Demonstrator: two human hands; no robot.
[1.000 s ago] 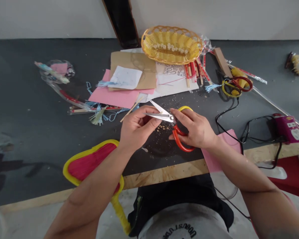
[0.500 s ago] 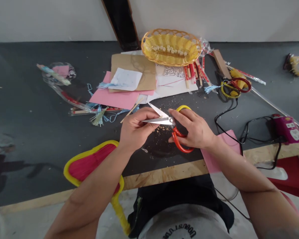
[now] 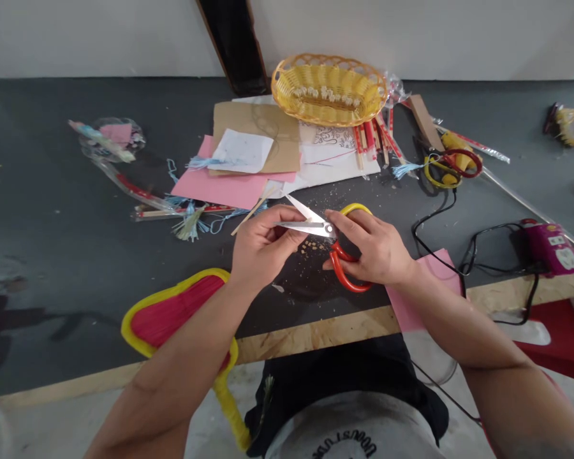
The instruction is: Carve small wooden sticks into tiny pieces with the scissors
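Observation:
Scissors (image 3: pixel 328 228) with one yellow and one red handle loop are in my right hand (image 3: pixel 375 248), fingers through the loops. The blades are spread apart and point left, reaching my left hand (image 3: pixel 263 245). That hand is closed in a pinch at the blades; whatever sits between its fingertips is too small or hidden to name. A thin wooden stick (image 3: pixel 253 210) shows just behind its knuckles; I cannot tell whether the hand touches it. Small tan cut bits (image 3: pixel 310 247) lie scattered on the dark tabletop beneath the scissors.
A yellow wicker basket (image 3: pixel 329 115) holds small pale pieces at the back. Papers (image 3: pixel 220 188) and tassels (image 3: pixel 191 223) lie left of centre. At right are other scissors (image 3: pixel 452 167) and a purple corded device (image 3: pixel 555 248). A yellow-edged red fan (image 3: pixel 176 312) lies under my left forearm.
The scissors have tilted slightly, and their lower blade sits a little higher at my left fingertips. Both hands stay almost in place.

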